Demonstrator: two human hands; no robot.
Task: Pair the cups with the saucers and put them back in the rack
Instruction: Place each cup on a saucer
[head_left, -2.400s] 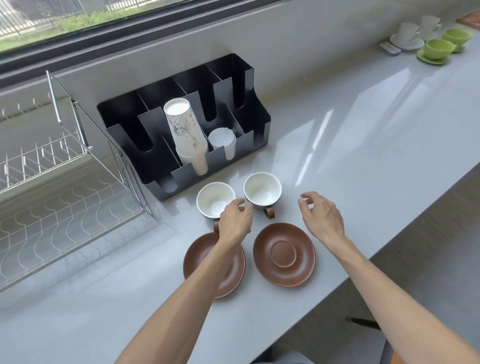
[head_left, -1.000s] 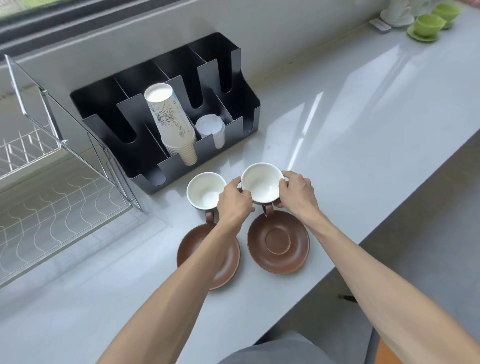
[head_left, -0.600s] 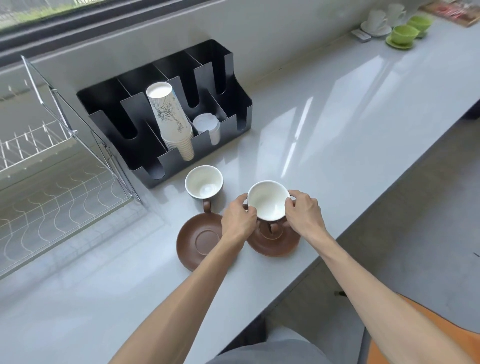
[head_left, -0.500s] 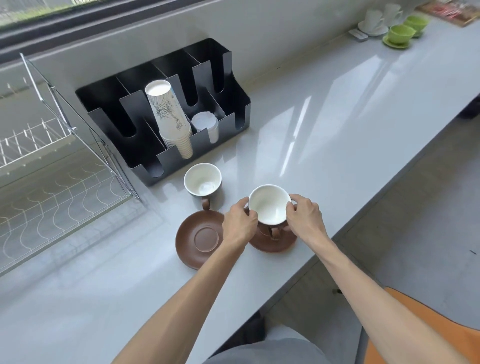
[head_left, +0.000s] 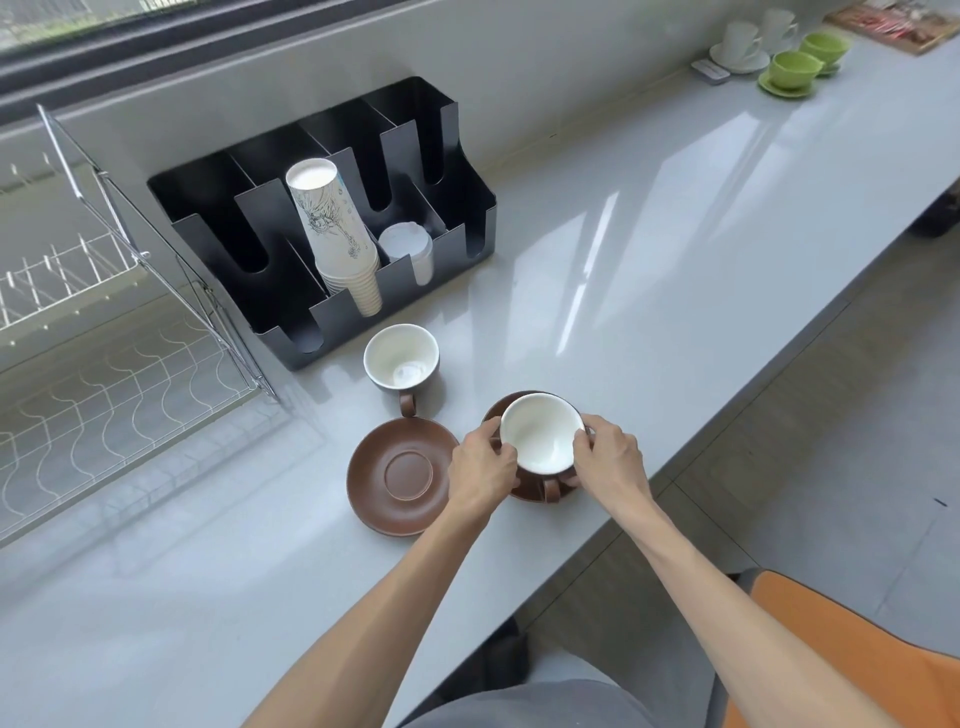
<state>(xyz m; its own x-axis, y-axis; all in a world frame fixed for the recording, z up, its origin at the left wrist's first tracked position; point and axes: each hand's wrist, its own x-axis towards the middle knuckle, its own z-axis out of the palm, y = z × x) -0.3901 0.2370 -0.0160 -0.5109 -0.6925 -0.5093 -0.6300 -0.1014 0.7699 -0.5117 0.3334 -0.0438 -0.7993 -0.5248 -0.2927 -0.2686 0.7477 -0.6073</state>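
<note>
On the grey counter (head_left: 649, 249), a black cup organizer (head_left: 322, 218) stands behind a second cup (head_left: 401, 360) and bare saucer (head_left: 402, 475). Left hand (head_left: 480, 470) and right hand (head_left: 608, 462) grip the cup (head_left: 540, 434) over its saucer (head_left: 530, 491).

the right saucer (head_left: 498, 410) in the lower middle is mostly hidden under the cup (head_left: 540, 434) and both hands; only its far rim and a strip by the handle show. the left hand (head_left: 480, 467) and right hand (head_left: 610, 462) cover the cup's sides. the wire rack (head_left: 119, 374) runs off the left edge. at the upper right, a printed thing (head_left: 898, 23) is cut by the frame and too small to read.
</note>
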